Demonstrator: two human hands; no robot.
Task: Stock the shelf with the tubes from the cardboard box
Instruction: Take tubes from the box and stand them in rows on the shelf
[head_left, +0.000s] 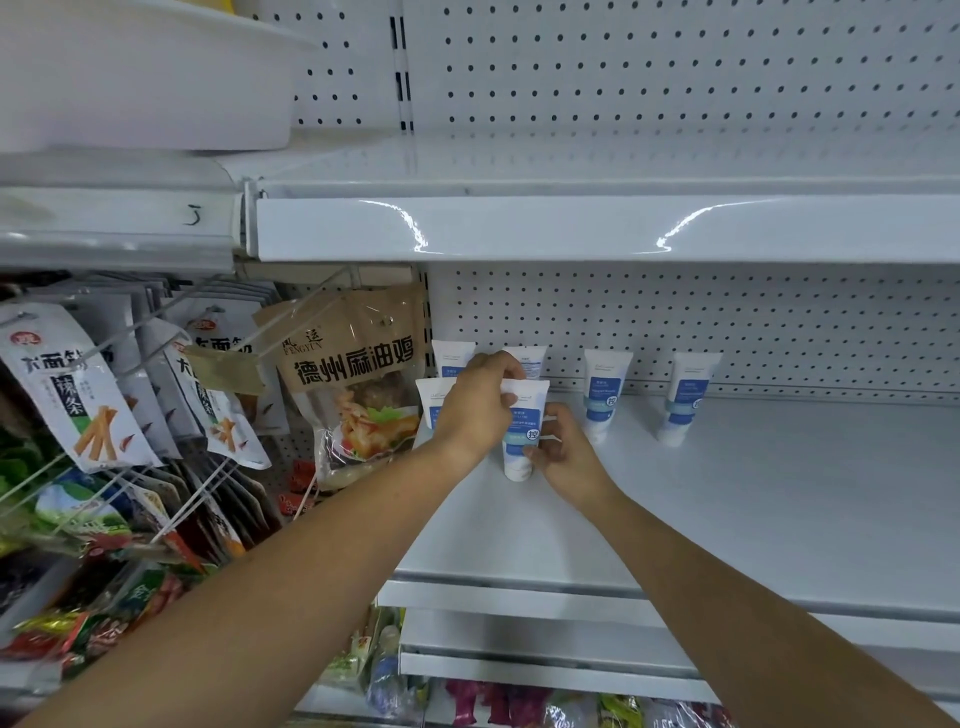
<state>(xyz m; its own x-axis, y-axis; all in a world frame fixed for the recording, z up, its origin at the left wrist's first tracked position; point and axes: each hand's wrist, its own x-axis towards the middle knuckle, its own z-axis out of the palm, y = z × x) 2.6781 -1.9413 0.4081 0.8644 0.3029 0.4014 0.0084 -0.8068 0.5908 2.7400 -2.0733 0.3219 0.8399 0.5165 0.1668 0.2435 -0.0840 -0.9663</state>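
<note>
A white tube with a blue label (523, 427) stands cap down on the white shelf (727, 499). My left hand (475, 408) pinches its flat top edge. My right hand (563, 452) grips its lower part near the cap. Behind it stand two more tubes: one at the back left (451, 356) and one partly hidden by my left hand (531, 359). Another tube (432, 400) sits at the left, half covered by my left wrist. Further right, two tubes (605, 392) (685, 395) stand apart along the pegboard back. The cardboard box is out of view.
An upper white shelf (571, 228) overhangs the working shelf. Hanging snack packets (358, 384) on wire hooks crowd the left side. The right part of the working shelf is bare white surface. Lower shelves (519, 701) hold colourful packets.
</note>
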